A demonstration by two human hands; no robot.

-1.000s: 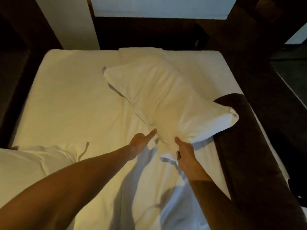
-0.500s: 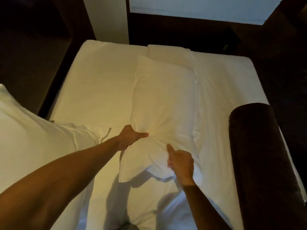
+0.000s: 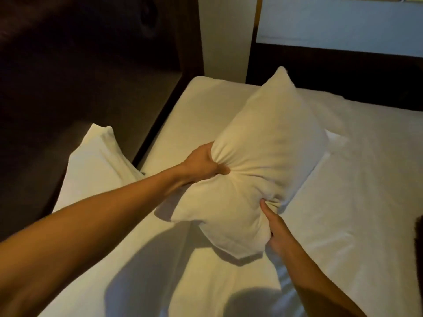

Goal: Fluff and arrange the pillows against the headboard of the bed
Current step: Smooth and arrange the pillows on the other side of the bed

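Pillow, white and plump, is held tilted above the middle of the bed, its far corner pointing toward the dark headboard. The left hand clenches a bunched fold on its left side; the right hand pinches gathered fabric near its lower right edge. A second pillow lies at the bed's left edge.

Hidden and cropped items, head view.
Left hand: fingers buried behind pillow. Right hand: fingers concealed under the pillow's lower edge. Second pillow, left of frame: lower part hidden behind the forearm. Dark object, right edge: cropped, unidentifiable. Headboard: cut by right edge.
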